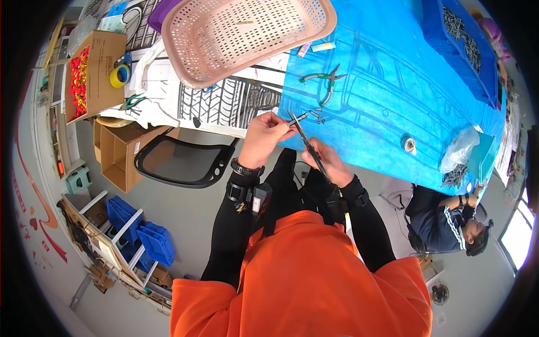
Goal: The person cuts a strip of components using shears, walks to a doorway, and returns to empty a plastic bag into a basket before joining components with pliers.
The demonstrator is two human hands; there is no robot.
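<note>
Strip [302, 117], slim, dark, pale-marked, is just above frame centre, pinched by my left hand [263, 137]; my right hand [332, 163] grips a dark scissor-like tool [306, 141]. Fingers hide the strip's left end.

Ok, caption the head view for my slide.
Left fingers grip a small dark piece, right fingers hold a long dark tool, near green-handled pliers on a blue sheet.

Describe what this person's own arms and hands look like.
The left hand and right hand are bare. Black sleeves extend from an orange short-sleeved top. Black bands circle both wrists; a dark box with a pale label sits near the left wrist.
</note>
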